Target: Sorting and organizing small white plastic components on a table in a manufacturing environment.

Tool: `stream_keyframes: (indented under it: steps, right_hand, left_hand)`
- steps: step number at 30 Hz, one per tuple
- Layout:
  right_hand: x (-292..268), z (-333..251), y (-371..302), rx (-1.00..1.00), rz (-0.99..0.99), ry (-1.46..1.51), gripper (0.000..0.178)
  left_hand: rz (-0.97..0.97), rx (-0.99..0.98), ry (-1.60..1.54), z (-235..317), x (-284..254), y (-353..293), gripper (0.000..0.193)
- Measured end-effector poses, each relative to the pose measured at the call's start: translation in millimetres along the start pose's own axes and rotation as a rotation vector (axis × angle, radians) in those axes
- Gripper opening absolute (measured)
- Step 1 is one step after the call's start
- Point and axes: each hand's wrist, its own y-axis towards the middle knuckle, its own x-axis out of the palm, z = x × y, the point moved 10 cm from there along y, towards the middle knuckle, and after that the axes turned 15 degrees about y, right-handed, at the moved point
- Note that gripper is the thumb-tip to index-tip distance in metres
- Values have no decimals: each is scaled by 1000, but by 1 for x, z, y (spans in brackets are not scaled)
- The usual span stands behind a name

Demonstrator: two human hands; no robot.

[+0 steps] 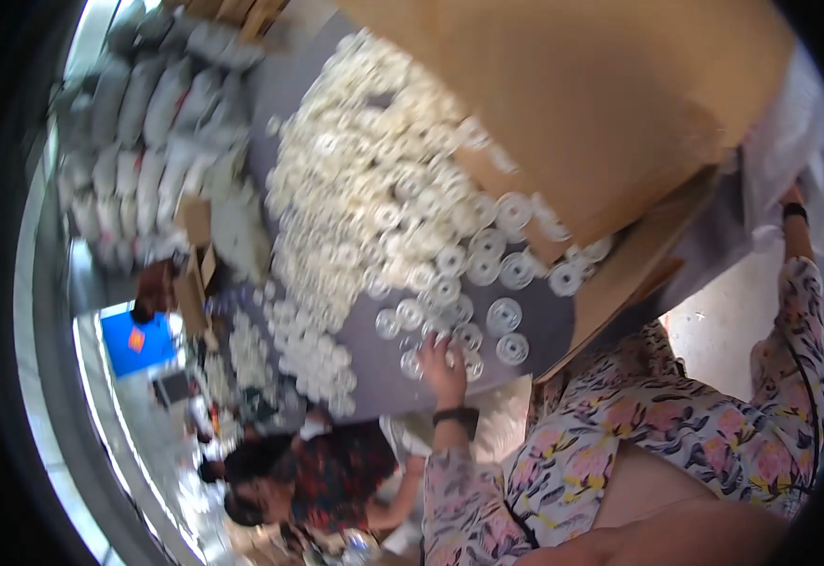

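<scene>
The person's left hand (442, 366) reaches over the near part of a grey-purple, flat surface (372, 389), where a few clear, round plastic discs with ringed centres (504, 317) lie spread out. Its fingers (456, 353) are somewhat apart and pointed away from the body, the tips over or touching the nearest discs; blur makes it impossible to tell whether they have hold of one. Beyond these discs a broad heap of cream and whitish round plastic pieces (374, 160) covers much of the surface, and a smaller group of white round pieces (313, 358) lies to the left of the hand. A large brown cardboard box (582, 104) stands tilted over the right side of the surface, with several discs lying along its lower edge. The right hand (792, 196) is well apart from the left, at the far right beside a translucent whitish plastic sheet or bag (799, 123); it is mostly hidden, so how far its fingers are open and whether they grip the plastic cannot be told. Both wrists wear dark bands (456, 421), below long floral-print sleeves (464, 500). Left of the left arm is a co-worker in a dark, red-patterned top (341, 476), and stuffed pale sacks (153, 198) are stacked beyond the surface at the upper left.
</scene>
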Motion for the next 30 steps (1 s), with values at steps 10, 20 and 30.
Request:
stream_keyframes:
  steps: [10, 20, 30]
  right_hand:
    - [-29, 51, -47, 710, 318, 836, 52]
    - [-79, -36, -188, 1376, 874, 1539, 49]
    - [-39, -511, -199, 1174, -344, 2077, 49]
  left_hand:
    - [28, -45, 41, -16, -32, -14, 18]
    - [-24, 42, -196, -35, -47, 22, 16]
    - [-368, 624, -795, 49, -115, 39, 33]
